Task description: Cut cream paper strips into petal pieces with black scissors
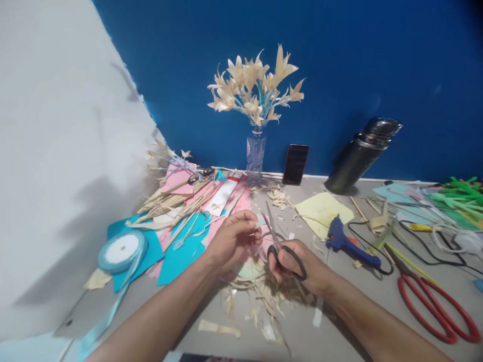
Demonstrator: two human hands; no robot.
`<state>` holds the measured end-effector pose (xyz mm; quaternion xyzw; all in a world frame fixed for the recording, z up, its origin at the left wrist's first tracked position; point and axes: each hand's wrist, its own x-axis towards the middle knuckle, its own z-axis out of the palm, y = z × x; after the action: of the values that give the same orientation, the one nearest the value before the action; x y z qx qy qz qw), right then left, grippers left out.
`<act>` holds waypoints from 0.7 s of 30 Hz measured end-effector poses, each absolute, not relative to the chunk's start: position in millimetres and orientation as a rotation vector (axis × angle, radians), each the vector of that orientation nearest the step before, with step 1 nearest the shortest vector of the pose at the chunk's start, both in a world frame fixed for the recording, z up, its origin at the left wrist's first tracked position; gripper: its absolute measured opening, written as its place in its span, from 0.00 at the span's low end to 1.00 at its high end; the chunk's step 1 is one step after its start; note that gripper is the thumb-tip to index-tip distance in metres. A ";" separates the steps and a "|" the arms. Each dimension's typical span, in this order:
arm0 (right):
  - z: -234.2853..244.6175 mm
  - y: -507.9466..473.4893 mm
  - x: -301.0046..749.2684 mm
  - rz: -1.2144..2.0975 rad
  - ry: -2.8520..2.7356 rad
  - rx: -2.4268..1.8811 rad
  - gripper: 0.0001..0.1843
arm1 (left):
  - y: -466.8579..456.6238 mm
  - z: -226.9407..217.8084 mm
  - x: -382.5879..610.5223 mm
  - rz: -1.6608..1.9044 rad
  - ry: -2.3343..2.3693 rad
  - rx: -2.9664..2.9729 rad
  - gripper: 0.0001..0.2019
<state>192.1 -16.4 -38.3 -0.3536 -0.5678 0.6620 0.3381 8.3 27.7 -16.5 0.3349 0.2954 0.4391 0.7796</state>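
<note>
My right hand [296, 266] has its fingers through the black handles of a pair of scissors [272, 226]. The narrow blades point up and away, slightly parted. Just left of them, my left hand [238, 235] is closed in a pinch on a small pale strip [259, 222], mostly hidden by the fingers. Under both hands lie dry, cream-coloured scraps [266, 306], which look like cut husk. Beyond the hands, a clear bottle [255, 158] holds a bunch of cream flowers [256, 83] on pale blue stems.
A ribbon spool [123, 251] and dried husk strips [188, 203] lie left. At right are a blue glue gun [350, 244], red-handled scissors [433, 301], yellow paper [320, 211] and green stems [462, 193]. A phone [296, 165] and dark flask [358, 158] lean against the blue wall.
</note>
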 end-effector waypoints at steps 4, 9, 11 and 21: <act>-40.0 -12.0 192.8 1.582 -1.275 -1.015 0.20 | 28.8 -15.6 5.5 0.800 0.674 0.828 0.04; -39.6 -11.8 189.3 1.506 -1.004 -1.062 0.19 | 27.0 -18.3 10.0 0.674 0.700 0.859 0.08; -39.1 -13.4 187.4 1.560 -0.992 -1.005 0.19 | 26.4 -19.8 12.0 0.670 0.717 0.880 0.10; -36.9 -17.3 183.4 1.464 -0.904 -1.046 0.17 | 20.3 -25.2 19.8 0.687 0.726 0.742 0.10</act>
<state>183.4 -17.3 -36.9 -0.4388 -0.3795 0.6144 0.5347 19.8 20.3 -25.2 0.3476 0.3400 0.3217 0.8125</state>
